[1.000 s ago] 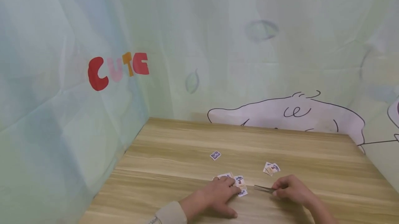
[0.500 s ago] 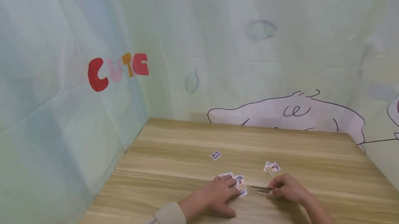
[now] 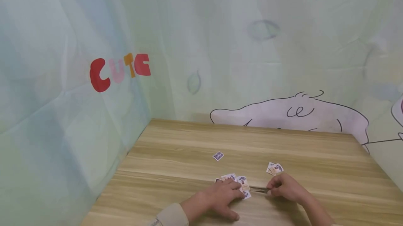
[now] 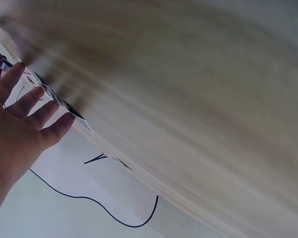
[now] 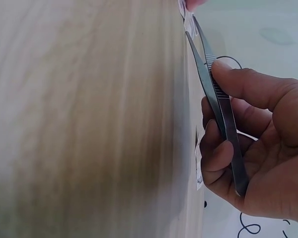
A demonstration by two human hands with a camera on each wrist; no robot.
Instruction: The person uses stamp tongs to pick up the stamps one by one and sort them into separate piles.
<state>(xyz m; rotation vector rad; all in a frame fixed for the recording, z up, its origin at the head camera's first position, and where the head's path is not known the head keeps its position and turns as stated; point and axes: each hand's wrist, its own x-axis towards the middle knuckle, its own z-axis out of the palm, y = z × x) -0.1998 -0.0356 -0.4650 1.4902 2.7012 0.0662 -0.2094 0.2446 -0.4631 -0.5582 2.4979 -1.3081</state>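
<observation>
In the head view, small printed cards (image 3: 242,182) lie in an overlapping cluster on the wooden table. My left hand (image 3: 221,198) rests on them with its fingers spread and fairly straight, covering part of the cluster. From the right, my right hand (image 3: 287,188) holds metal tweezers (image 3: 259,189), pinched between thumb and fingers. Their tips reach the right edge of the cluster. In the right wrist view the tweezers (image 5: 213,91) show slightly parted tips near a card's edge; whether a card sits between them I cannot tell.
A single dark-printed card (image 3: 218,156) lies farther back on the table (image 3: 176,142). Beyond my right hand, a small overlapping pile of cards (image 3: 275,168) sits to the right. A printed cloth backdrop (image 3: 201,44) stands behind the table and along its left side.
My right hand has moved left and slightly away from me, bringing the tweezers' tips from beside the cluster to its right edge. The left hand has stayed nearly still.
</observation>
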